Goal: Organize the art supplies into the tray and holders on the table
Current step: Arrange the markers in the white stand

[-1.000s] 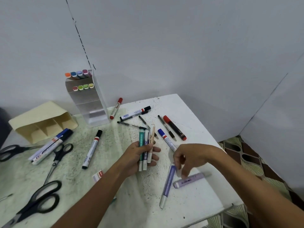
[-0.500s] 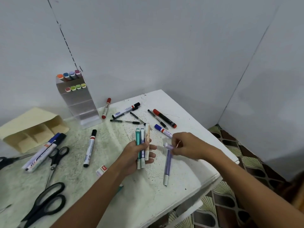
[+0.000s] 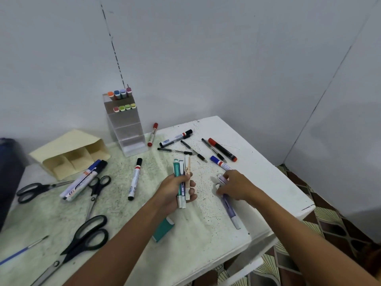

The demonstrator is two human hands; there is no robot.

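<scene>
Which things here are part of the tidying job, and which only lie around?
Job: left hand gripping a marker bundle; right hand on purple markers; clear tiered holder; cream tray; loose markers; scissors.

Lying around: dark object at the left edge; patterned floor.

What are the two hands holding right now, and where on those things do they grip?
The left hand grips a bundle of pens around its lower half. The right hand pinches a purple marker near its upper end.

Looks like a plain room corner set up as a craft or study nook — bare white walls, patterned tile floor, small stained white table strewn with stationery
</scene>
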